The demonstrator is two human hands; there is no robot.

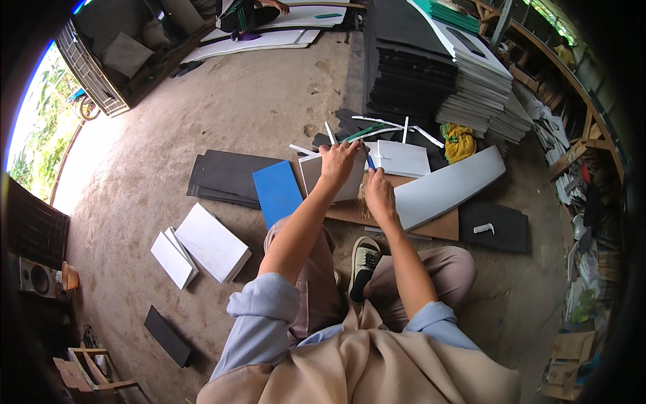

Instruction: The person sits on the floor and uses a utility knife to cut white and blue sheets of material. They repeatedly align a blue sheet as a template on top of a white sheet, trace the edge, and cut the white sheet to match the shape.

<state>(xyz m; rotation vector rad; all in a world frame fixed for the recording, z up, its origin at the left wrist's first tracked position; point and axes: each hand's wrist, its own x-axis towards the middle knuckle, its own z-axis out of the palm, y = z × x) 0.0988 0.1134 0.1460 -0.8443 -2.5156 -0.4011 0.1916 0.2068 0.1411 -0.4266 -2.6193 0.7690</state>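
Note:
My right hand (pixel 381 195) is closed round a slim blue-handled tool (pixel 370 162), probably a cutter knife; its tip is too small to make out. Just left of it, my left hand (pixel 338 161) bears on the far edge of a grey-brown board (pixel 344 185), fingers bent over it. White sheet pieces (pixel 404 157) lie right of the board, and a blue sheet (pixel 278 192) lies to its left. Beyond my hands are white offcut strips (pixel 422 136) and a green strip (pixel 367 132). Beneath the work is a brown board (pixel 437 223).
A long curved pale sheet (pixel 449 187) lies at right, near a black sheet (pixel 506 229) bearing a small white piece (pixel 483 229). White blocks (pixel 212 242) rest at left. Tall sheet stacks (pixel 474 94) and a yellow bundle (pixel 459 143) stand beyond. Another person (pixel 245 15) sits far off.

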